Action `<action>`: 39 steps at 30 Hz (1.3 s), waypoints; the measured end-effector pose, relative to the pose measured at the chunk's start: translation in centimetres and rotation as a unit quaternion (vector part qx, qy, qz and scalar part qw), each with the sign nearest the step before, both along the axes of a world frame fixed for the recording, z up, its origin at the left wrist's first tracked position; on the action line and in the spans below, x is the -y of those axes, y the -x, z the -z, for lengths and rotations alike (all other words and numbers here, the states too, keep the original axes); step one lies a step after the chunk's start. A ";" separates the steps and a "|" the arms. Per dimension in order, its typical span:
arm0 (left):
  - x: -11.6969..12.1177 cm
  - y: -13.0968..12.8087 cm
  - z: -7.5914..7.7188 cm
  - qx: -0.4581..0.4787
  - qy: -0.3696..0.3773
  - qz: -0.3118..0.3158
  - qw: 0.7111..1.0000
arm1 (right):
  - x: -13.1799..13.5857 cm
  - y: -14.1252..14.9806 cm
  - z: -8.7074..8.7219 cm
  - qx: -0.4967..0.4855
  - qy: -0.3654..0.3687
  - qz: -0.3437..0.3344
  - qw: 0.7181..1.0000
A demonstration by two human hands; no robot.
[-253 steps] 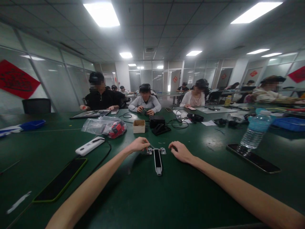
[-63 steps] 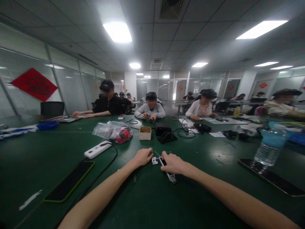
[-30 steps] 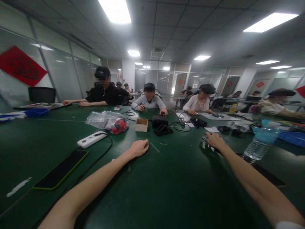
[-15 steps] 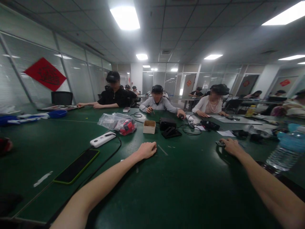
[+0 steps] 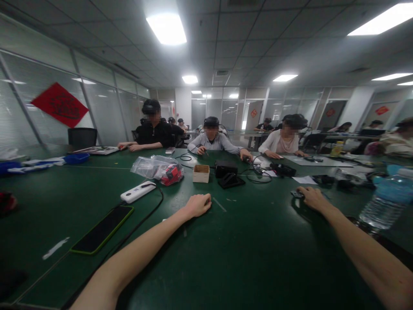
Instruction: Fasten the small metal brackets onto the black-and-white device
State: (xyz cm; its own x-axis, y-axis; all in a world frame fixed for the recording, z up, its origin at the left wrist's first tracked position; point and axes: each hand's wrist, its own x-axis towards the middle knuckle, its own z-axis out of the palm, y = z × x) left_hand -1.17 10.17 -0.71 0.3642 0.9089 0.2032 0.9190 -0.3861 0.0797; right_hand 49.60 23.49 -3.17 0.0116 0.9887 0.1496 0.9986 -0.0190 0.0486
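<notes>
My left hand (image 5: 198, 205) rests on the green tabletop in a loose fist, with its fingers curled under. No object shows in it, though the palm side is hidden. Farther right, my right hand (image 5: 310, 198) has its fingers closed on the edge of a small dark grey object (image 5: 296, 194) with a shiny surface, low over or on the table. Blur and size keep me from telling what kind of thing it is. Beyond my left hand stands a small open cream box (image 5: 201, 174), and beside it a black stand-like item (image 5: 231, 181) lies on the table.
Left of my left forearm are a phone (image 5: 102, 229), a white power strip (image 5: 137, 191) with a black cable, and a clear plastic bag (image 5: 158, 168) with red items. A water bottle (image 5: 383, 206) stands near my right forearm. Several people wearing headsets sit across the table.
The view has tilted up slightly, so the far scene sits a little lower in the picture. Both hands keep their places and grips on the table.
</notes>
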 end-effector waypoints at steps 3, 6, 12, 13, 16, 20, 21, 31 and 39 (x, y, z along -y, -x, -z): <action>0.0 0.0 -0.1 0.002 -0.003 0.006 1.000 | 0.1 0.1 -0.1 0.022 0.010 -0.009 1.000; 0.0 0.1 -0.1 0.004 -0.004 0.012 1.000 | 0.1 0.0 -0.1 0.032 0.013 -0.015 0.999; 0.0 0.1 0.0 0.002 -0.005 0.013 1.000 | 0.4 0.2 -0.3 0.033 0.011 -0.011 0.999; 0.0 0.1 0.1 0.001 -0.005 0.012 1.000 | 0.4 0.3 -0.3 0.032 0.011 -0.009 0.999; 0.0 0.1 0.0 -0.003 -0.005 0.009 1.000 | 0.5 0.3 -0.3 0.033 0.008 -0.010 0.999; 0.0 0.0 0.0 -0.008 -0.005 0.004 1.000 | 0.3 0.1 0.0 0.043 -0.002 -0.022 0.999; 0.0 0.0 0.0 -0.009 -0.005 0.003 1.000 | 0.2 0.0 0.1 0.046 -0.003 -0.024 0.999; 0.2 0.0 -0.2 -0.007 0.000 0.003 1.000 | 0.5 0.3 -0.1 0.052 -0.003 -0.029 0.998; 0.2 0.0 -0.2 -0.004 0.003 0.004 1.000 | 1.3 0.8 -0.5 -0.007 -0.008 -0.019 1.000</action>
